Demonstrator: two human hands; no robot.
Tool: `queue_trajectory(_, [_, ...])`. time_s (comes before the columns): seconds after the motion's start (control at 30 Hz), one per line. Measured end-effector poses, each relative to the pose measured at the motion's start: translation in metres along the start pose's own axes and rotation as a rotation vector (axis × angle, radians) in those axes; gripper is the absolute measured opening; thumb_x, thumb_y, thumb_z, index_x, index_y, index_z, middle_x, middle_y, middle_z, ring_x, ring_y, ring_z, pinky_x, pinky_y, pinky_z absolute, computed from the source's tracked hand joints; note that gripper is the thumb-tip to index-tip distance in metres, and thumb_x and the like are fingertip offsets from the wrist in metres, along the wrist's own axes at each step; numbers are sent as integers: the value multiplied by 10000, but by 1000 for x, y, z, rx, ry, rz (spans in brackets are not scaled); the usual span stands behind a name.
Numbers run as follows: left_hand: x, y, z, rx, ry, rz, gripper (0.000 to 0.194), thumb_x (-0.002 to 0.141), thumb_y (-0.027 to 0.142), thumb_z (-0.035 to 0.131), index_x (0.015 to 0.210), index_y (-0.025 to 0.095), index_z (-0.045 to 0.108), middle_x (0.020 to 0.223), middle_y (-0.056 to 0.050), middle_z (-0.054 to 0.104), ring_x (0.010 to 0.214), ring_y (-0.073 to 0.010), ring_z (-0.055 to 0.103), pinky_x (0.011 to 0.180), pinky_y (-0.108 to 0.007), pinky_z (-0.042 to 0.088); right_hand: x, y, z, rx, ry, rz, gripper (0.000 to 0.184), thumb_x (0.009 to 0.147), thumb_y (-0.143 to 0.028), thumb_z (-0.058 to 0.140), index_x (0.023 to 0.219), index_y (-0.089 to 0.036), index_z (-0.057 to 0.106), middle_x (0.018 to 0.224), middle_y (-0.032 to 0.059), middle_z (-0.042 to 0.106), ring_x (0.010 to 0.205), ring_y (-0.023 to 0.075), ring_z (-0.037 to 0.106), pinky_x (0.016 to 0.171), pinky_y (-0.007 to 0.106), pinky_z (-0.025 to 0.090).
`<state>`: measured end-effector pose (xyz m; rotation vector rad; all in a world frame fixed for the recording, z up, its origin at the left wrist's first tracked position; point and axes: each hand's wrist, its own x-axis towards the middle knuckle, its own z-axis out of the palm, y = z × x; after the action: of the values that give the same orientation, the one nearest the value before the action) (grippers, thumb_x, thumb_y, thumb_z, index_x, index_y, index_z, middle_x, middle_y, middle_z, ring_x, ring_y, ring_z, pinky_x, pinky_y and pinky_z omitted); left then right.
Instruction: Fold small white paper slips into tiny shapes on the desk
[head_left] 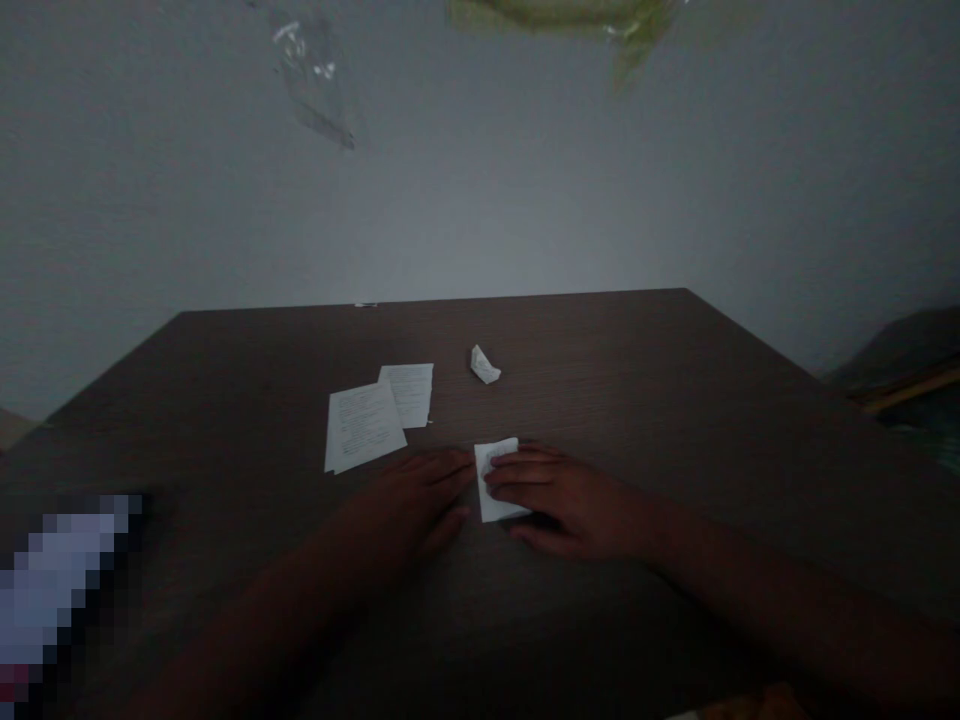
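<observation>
A small white sheet of paper, apparently folded, lies flat on the table in front of me. My right hand rests over its right part with the fingers stretched across it. Just left of the sheet is my left hand, its fingers extended and the tips close to the paper's left edge. Whether those tips touch the paper I cannot tell. Beyond my hands sits a small folded paper piece, standing up from the tabletop.
Printed sheets overlap to the left, with another printed sheet partly beneath them. A pixelated bright object lies at the lower left. The brown table meets a pale wall. Dark items stand beyond its right edge.
</observation>
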<state>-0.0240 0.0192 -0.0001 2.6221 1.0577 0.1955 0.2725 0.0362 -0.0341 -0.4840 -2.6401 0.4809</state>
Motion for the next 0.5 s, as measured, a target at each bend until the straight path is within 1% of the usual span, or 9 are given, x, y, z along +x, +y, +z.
queue_trajectory(0.1, [0, -4, 4, -6, 35, -1, 493, 1125, 278, 575, 1614, 225, 606, 1664, -134, 635, 1475, -337, 651, 1259, -548, 526, 0, 0, 0, 11, -8, 17, 393, 1115, -319, 639, 1452, -124, 691, 1427, 200, 774, 1471, 310, 648, 1312, 581, 423])
queue_trajectory(0.2, [1, -6, 7, 32, 24, 10, 472, 1125, 262, 582, 1595, 234, 621, 1643, -117, 649, 1474, -313, 645, 1283, -513, 499, 0, -1, 1, 10, -6, 28, 403, 1107, -301, 647, 1475, -144, 687, 1443, 202, 767, 1477, 309, 644, 1309, 586, 424])
queue_trajectory(0.27, [2, -5, 8, 65, 14, -7, 456, 1127, 254, 583, 1579, 219, 632, 1640, -121, 649, 1481, -306, 636, 1294, -489, 483, 0, -1, 1, 7, -11, 28, 410, 1099, -292, 657, 1481, -146, 687, 1462, 205, 758, 1490, 313, 636, 1313, 585, 420])
queue_trajectory(0.37, [3, -4, 8, 90, -1, -26, 446, 1131, 251, 575, 1568, 191, 638, 1641, -139, 646, 1481, -314, 635, 1290, -494, 486, 0, -1, 1, 9, -17, 25, 394, 1099, -294, 659, 1460, -141, 701, 1476, 204, 751, 1498, 315, 631, 1319, 583, 415])
queue_trajectory(0.5, [2, -6, 8, 81, -7, -8, 445, 1146, 263, 543, 1576, 184, 627, 1646, -149, 640, 1483, -319, 635, 1268, -519, 504, -1, 0, 3, 5, -28, 28, 367, 1107, -306, 654, 1432, -144, 712, 1483, 191, 750, 1519, 303, 614, 1340, 581, 384])
